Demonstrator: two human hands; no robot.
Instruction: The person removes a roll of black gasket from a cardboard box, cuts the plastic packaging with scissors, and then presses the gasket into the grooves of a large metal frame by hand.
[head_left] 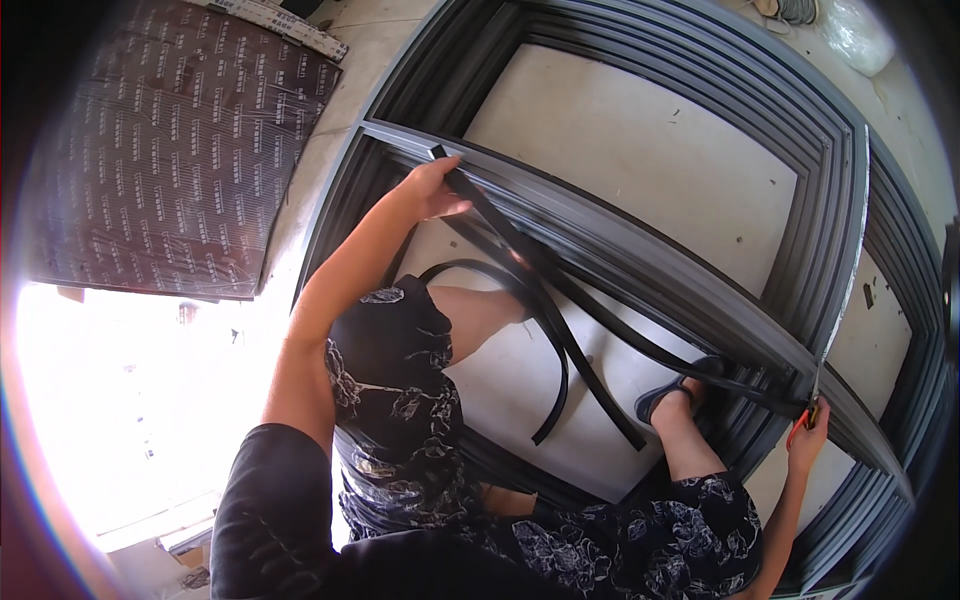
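Note:
My left hand (432,190) is closed round several black flexible strips, probably rubber seals, near their upper ends. One long black strip (640,342) runs from it diagonally down to the right, along the grey crossbar. Other lengths of black strip (602,397) loop and hang below, between my legs. At the right, my right hand (815,447) grips scissors with orange-red handles (797,430), blades pointing up. The far end of the long strip meets the scissors there; whether the blades touch it I cannot tell.
Large grey metal frames (690,215) lie stacked around me, with raised bars and pale floor showing through their openings. My sandalled foot (668,397) stands inside one opening. A dark printed sheet-covered panel (170,150) is at the left. Clear plastic wrap (855,38) lies at the far right.

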